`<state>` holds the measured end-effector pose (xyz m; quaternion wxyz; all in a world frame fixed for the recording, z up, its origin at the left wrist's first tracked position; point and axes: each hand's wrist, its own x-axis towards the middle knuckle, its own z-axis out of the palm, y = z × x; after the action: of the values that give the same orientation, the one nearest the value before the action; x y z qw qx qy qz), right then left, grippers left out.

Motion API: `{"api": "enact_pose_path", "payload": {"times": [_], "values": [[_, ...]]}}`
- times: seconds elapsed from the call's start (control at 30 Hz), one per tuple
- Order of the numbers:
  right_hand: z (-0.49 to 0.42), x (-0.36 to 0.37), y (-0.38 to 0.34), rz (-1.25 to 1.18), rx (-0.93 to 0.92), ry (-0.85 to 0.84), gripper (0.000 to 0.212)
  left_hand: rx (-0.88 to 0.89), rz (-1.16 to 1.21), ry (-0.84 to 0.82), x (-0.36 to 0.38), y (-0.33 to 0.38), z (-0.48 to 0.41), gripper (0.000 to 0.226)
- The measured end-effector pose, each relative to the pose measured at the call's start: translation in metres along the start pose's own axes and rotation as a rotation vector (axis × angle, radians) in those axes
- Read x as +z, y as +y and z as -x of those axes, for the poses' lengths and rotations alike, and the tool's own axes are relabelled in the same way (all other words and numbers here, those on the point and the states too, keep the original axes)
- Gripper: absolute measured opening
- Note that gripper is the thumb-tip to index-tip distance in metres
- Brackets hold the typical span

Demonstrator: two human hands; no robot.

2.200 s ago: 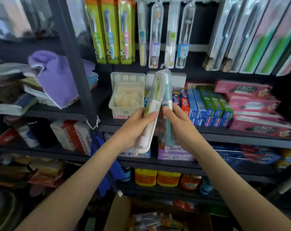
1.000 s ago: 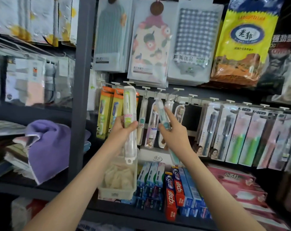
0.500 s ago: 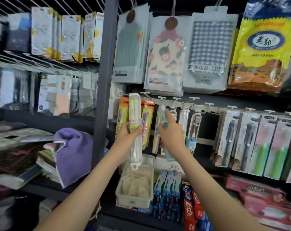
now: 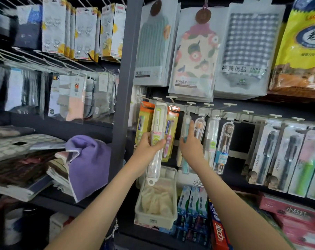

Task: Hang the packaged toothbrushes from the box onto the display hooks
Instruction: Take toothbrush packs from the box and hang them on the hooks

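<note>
Left hand: your left hand curls round the middle of a long clear plastic case holding a white and green toothbrush, upright, its top in front of the orange card toothbrush packs
Right hand: your right hand pinches a slim clear tube with a teal toothbrush, its top raised to the row of white display hooks; whether it has caught a hook cannot be told
Already hanging: clear tube packs and grey boxed brushes, to the right
Box: out of view
Progress: you grip both packs, so both seem left to hang; how many remain boxed is unknown
</note>
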<state>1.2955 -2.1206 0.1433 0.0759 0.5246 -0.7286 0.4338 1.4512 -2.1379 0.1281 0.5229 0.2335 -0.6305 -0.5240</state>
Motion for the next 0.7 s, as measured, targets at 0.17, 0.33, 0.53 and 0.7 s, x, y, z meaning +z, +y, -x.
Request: {"api": "enact_pose_path", "payload": {"times": [0.17,0.33,0.53,0.7], "values": [[-0.01,0.006,0.005,-0.001,0.012,-0.027,0.081,-0.018,-0.017,-0.022,-0.002,-0.002,-0.001,0.035],[-0.01,0.009,0.001,-0.029,0.045,-0.129,0.091,-0.027,-0.083,-0.056,-0.002,-0.009,0.002,0.031],[0.03,-0.002,0.009,0.066,-0.286,0.163,0.089,-0.075,-0.261,-0.1,-0.005,-0.025,0.01,0.034],[0.063,0.001,0.023,0.657,-0.911,0.259,0.093,0.054,-0.615,-0.346,0.01,-0.023,0.016,0.06]]}}
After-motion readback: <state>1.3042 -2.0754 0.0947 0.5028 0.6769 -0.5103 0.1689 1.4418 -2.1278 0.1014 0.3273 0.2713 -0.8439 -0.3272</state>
